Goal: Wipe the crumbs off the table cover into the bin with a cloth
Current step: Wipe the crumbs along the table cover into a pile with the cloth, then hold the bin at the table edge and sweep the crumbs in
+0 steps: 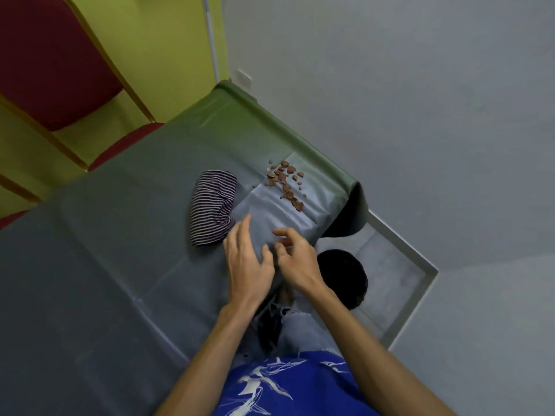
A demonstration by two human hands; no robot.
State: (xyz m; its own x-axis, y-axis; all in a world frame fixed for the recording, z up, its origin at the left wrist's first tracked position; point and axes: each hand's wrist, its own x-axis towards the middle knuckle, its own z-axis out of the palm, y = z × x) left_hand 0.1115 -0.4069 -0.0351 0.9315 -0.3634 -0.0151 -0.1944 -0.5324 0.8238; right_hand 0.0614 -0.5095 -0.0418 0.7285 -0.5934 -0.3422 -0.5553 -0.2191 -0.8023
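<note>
Bin [350,276] partly hidden behind the right hand [295,262] and tabletop [90,265] edge; chair [45,55] cut off by the left edge.

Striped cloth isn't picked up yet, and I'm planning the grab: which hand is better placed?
Left. The left hand, fingers straight, sits right beside the striped cloth; the right hand hovers farther off, nearer the bin.

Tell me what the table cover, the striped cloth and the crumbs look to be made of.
The table cover looks like thin plastic or vinyl sheet, smooth, slightly shiny, with sharp fold creases. The striped cloth seems soft knit fabric, matte, bunching limply. The crumbs are dry brown pieces, perhaps biscuit or chocolate; too small to tell.
</note>
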